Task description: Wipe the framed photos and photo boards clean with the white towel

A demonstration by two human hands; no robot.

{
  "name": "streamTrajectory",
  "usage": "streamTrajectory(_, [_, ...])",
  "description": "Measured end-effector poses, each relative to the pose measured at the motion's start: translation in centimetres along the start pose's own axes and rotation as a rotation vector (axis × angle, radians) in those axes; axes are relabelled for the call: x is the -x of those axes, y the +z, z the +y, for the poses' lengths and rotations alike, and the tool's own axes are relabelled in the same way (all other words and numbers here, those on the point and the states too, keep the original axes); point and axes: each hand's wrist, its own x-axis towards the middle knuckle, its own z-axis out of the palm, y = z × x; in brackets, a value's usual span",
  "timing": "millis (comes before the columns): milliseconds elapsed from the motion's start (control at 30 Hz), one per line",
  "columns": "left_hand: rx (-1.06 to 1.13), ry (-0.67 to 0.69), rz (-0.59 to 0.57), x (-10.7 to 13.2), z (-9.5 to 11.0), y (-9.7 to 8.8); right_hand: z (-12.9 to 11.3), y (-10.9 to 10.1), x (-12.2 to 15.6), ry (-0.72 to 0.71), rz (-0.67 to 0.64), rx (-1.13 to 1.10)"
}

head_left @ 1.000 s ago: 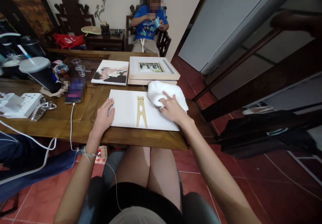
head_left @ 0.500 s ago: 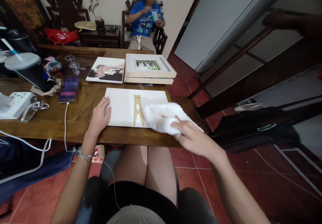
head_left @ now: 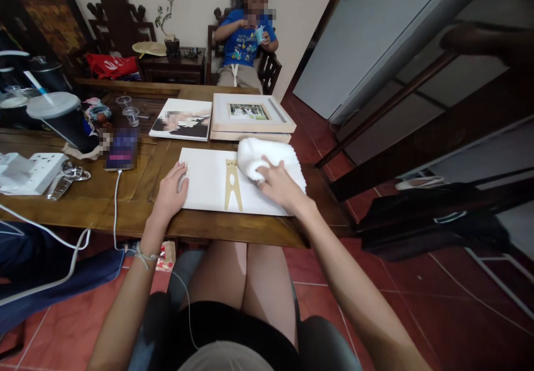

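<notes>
A flat white board lies on the wooden table in front of me, bearing a tan, peg-shaped figure with an oval gap. Against the board's left edge rests my left hand, its fingers stretched out and open. My right hand grips a fluffy white cloth, pressing it on the board's right part with fingers spread over it. The cloth hides the board's upper right corner.
Behind the board lie a photo print and stacked picture frames. To the left are a phone on a cable, a black cup with a straw and a power strip. A person in blue sits beyond the table.
My right hand has moved the cloth away from me, from the board's near right edge up toward its far right corner. My left hand stays at the left edge.
</notes>
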Motion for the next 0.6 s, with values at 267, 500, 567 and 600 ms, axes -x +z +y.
streamTrajectory(267, [0.025,-0.014,0.0,0.0,0.2,0.1,-3.9,-3.0,11.5,-0.188,-0.135,-0.082])
streamTrajectory(500, [0.015,0.0,0.003,0.0,0.0,0.1,-1.0,-3.6,4.9,-0.068,-0.115,-0.213])
streamTrajectory(567, [0.018,0.002,0.009,0.0,-0.1,0.2,-0.9,-1.9,1.4,-0.026,-0.03,-0.236])
streamTrajectory(600, [0.019,0.003,0.013,0.0,-0.2,0.2,-1.3,-1.0,-0.1,-0.008,0.018,-0.241])
